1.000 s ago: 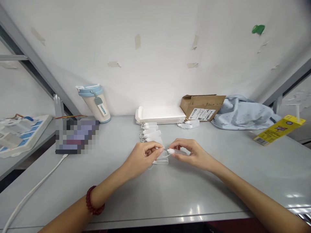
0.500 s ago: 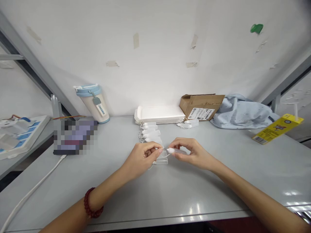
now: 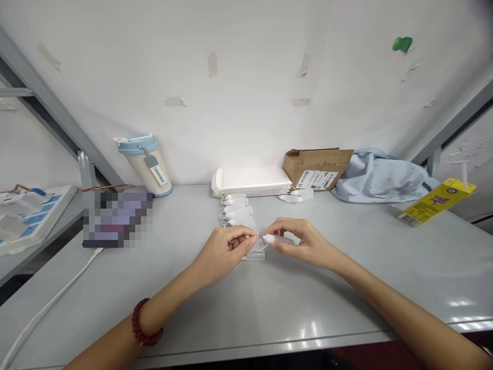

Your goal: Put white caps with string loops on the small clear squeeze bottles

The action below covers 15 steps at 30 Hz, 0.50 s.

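My right hand (image 3: 304, 242) pinches a small translucent bottle (image 3: 283, 239) with a white pointed cap, held sideways above the table. My left hand (image 3: 230, 247), wearing a dark red bead bracelet (image 3: 143, 324), is closed with thumb and index finger around a thin dark piece that meets the cap's tip; its kind is too small to tell. A white cord hangs in a curve below the cap. Behind and under the fingers lie several similar bottles (image 3: 238, 211) in a column, with white cord loops on their left. Part of the column is hidden by my left hand.
White trays (image 3: 254, 179) are stacked at the wall. More small bottles (image 3: 302, 195) lie before a cardboard box (image 3: 319, 167). Right of it are a pale blue cloth (image 3: 379, 177) and a yellow carton (image 3: 435, 203). A tumbler (image 3: 146, 164), a blurred-out device (image 3: 119, 218) and a white cable (image 3: 54, 303) stand left.
The view has shifted slightly. Both hands keep nearly the same pose, with the bottle's cap tip a touch closer to my left fingertips.
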Available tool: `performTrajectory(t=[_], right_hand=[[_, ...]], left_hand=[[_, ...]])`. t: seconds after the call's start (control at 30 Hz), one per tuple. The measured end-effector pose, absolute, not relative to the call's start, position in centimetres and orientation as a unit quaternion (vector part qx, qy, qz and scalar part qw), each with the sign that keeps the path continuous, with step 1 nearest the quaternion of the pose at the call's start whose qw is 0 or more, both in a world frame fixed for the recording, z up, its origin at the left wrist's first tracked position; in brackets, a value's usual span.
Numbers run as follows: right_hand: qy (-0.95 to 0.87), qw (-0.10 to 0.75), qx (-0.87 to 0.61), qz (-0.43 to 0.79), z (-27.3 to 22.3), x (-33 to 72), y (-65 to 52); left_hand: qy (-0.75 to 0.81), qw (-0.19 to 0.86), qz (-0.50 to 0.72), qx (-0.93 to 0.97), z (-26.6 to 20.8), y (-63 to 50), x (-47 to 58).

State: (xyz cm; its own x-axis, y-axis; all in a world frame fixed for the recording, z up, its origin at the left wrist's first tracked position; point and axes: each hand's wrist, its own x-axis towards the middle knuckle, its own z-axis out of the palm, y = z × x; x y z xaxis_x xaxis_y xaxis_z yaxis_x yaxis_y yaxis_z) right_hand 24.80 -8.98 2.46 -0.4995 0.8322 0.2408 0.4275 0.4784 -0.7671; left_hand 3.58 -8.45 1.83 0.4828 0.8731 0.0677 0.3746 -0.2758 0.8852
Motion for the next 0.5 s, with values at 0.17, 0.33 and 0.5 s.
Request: performTrajectory(t=[0.17, 0.33, 0.5], right_hand=[[-0.8, 0.31, -0.393, 0.331, 2.54, 24.86, -8.96], [-0.8, 0.311, -0.39, 0.333, 2.51, 24.88, -9.09], [-0.8, 0.31, -0.392, 0.331, 2.57, 24.89, -9.18]], left_hand=[[0.413, 0.435, 0.289, 0.746, 1.87, -8.44, 3.61], [0.413, 0.434, 0.296, 0.744, 1.83, -8.53, 3.62], [0.414, 0.433, 0.296, 0.744, 1.87, -8.6, 3.63]])
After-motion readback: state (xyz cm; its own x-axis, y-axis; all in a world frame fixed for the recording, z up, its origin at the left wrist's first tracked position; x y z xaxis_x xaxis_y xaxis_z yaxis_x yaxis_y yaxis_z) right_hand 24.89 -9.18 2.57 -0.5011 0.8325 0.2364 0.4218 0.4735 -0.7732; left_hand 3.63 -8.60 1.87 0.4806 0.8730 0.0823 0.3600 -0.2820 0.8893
